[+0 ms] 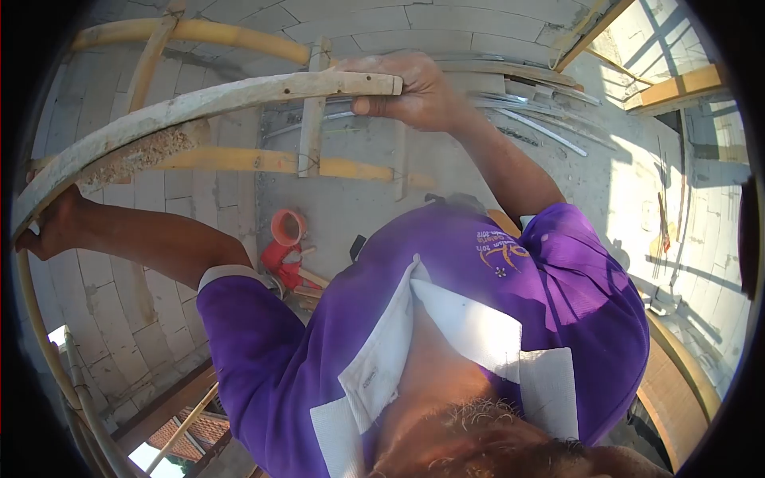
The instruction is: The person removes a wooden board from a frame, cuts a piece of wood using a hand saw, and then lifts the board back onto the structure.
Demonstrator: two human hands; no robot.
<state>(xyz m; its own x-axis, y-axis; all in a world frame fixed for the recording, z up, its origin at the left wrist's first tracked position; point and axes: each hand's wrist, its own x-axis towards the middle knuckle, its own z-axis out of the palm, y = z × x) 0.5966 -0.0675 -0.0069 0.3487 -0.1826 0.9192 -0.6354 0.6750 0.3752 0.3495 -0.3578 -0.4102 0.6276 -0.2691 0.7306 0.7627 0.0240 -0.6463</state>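
Note:
I hold a long wooden board (pixel 239 92) across the upper left; it looks bowed in this wide view and is smeared with pale dried material. Around its near end, where two small holes show, my right hand (pixel 418 92) is closed. At the other end, far left, the fingers of my left hand (pixel 54 221) curl around the board, partly hidden by it. A rough, speckled, mortar-like patch (pixel 147 151) shows along the board's lower side; I cannot tell whether it is stuck to it.
Yellow bamboo poles (pixel 231 159) and wooden uprights (pixel 314 119) form a frame below the board. A red bucket (pixel 288 228) stands on the floor beside a red item (pixel 280 264). Planks and metal strips (pixel 542 131) lie near the pale block wall (pixel 446 28).

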